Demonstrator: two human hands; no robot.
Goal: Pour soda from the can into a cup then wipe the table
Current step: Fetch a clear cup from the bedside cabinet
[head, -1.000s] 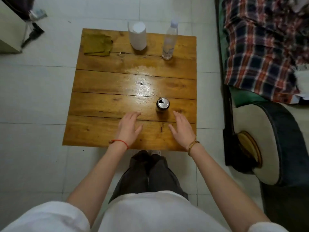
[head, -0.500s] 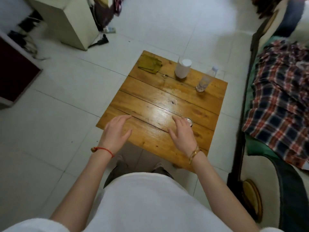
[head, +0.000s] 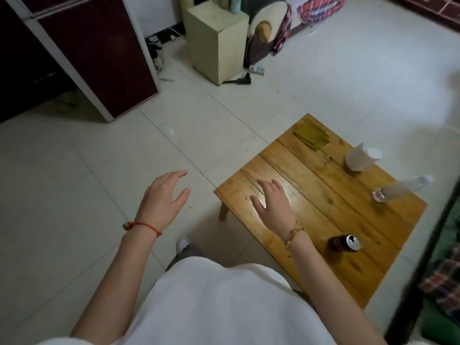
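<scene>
A dark soda can [head: 344, 242] with an opened silver top stands near the front edge of the low wooden table [head: 336, 200]. A white cup [head: 362, 159] stands upside down near the far side. An olive-green cloth [head: 312, 135] lies folded at the far left corner. My right hand [head: 273, 202] hovers over the table's left corner, fingers spread and empty, left of the can. My left hand [head: 163, 195] is held over the floor tiles left of the table, fingers relaxed, holding nothing.
A clear plastic water bottle [head: 400, 189] stands at the table's right side. A dark red cabinet [head: 82, 53] and a cream box [head: 217, 38] stand at the back left. A sofa edge with plaid fabric [head: 445, 282] runs along the right.
The view has swung to the left, so the table now sits at the right. Both hands moved left with it; the right hand has left the can, the left hand is off the table.
</scene>
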